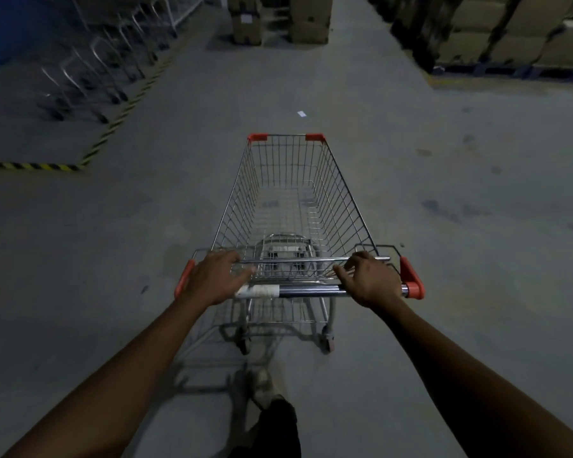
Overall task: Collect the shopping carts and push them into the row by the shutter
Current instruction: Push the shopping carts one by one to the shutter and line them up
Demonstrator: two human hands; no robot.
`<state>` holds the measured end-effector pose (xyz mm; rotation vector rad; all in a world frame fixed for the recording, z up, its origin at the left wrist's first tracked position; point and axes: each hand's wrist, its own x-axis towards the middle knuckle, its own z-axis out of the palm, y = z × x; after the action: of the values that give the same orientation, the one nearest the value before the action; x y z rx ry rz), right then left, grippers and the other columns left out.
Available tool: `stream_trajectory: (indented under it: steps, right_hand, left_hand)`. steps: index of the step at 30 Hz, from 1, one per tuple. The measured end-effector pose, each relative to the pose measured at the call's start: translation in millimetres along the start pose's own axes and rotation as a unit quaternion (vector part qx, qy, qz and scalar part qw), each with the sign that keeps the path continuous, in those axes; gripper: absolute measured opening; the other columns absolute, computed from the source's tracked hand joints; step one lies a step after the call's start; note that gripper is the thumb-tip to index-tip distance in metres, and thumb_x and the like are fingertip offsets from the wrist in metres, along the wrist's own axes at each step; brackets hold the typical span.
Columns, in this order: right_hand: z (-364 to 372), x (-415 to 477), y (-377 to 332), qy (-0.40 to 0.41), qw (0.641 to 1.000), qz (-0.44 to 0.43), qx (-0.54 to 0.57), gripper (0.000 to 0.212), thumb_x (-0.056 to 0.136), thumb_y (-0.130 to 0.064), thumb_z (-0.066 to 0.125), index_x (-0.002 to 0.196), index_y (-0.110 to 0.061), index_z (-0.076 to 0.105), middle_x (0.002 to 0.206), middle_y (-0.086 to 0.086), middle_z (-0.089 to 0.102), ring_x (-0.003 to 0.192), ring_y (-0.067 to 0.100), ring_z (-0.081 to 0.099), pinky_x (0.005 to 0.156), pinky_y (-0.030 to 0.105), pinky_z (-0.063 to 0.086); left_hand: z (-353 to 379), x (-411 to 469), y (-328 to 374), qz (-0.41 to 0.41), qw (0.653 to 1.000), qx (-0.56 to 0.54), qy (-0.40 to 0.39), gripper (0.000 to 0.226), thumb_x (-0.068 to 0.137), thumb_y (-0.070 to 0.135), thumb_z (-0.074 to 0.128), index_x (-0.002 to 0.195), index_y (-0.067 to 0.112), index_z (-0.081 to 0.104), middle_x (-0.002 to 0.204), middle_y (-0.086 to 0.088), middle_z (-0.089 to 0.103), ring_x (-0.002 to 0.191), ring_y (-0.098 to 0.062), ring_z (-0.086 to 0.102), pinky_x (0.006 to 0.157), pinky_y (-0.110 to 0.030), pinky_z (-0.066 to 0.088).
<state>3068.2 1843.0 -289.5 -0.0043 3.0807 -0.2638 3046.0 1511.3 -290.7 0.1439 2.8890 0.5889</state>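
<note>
one wire cart [344, 206] on concrete floor [460, 200]

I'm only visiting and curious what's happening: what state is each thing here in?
cart: upright, nothing in it.
left hand: resting on the left end of the handle, fingers stretched forward.
right hand: on the handle's right end, fingers curled.
row of carts: parked beyond the striped floor line, blurred.
cardboard boxes: stacked, closed.
paper scrap: lying flat on the floor.
</note>
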Motion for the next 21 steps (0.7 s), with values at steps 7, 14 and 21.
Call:
stream_trajectory:
  steps: [7, 14, 21]
  right_hand:
    - [-3.3, 147.2, -29.3, -0.037, 0.999, -0.023, 0.009, 0.066, 0.095, -0.073, 0.031, 0.113, -0.023, 0.07, 0.146, -0.002, 0.05, 0.113, 0.018, 0.062, 0.078, 0.033, 0.052]
    - [-5.5, 276.7, -41.3, -0.032, 0.998, -0.048, 0.008, 0.064, 0.095, -0.072, 0.031, 0.113, -0.024, 0.07, 0.144, -0.003, 0.053, 0.108, 0.018, 0.064, 0.071, 0.03, 0.044]
    - [-10.8, 422.0, -46.5, -0.016, 0.996, -0.091, -0.002, 0.079, 0.083, -0.078, 0.018, 0.108, -0.026, 0.071, 0.14, -0.005, 0.056, 0.105, 0.017, 0.065, 0.068, 0.029, 0.038]
  left_hand:
    - [-37.7, 123.7, -31.3, -0.03, 0.999, 0.035, -0.002, 0.063, 0.093, 0.07, 0.046, 0.135, 0.026, 0.057, 0.15, 0.001, 0.049, 0.14, -0.022, 0.04, 0.109, -0.047, 0.03]
    - [-68.9, 223.0, -39.8, -0.069, 0.997, 0.014, 0.015, 0.058, 0.096, 0.065, 0.047, 0.133, 0.023, 0.058, 0.144, -0.001, 0.053, 0.136, -0.023, 0.043, 0.108, -0.045, 0.029]
    - [-84.8, 341.4, -61.2, -0.119, 0.992, -0.031, 0.035, 0.069, 0.085, 0.079, 0.031, 0.11, 0.023, 0.064, 0.116, -0.001, 0.065, 0.114, -0.026, 0.056, 0.099, -0.054, 0.044]
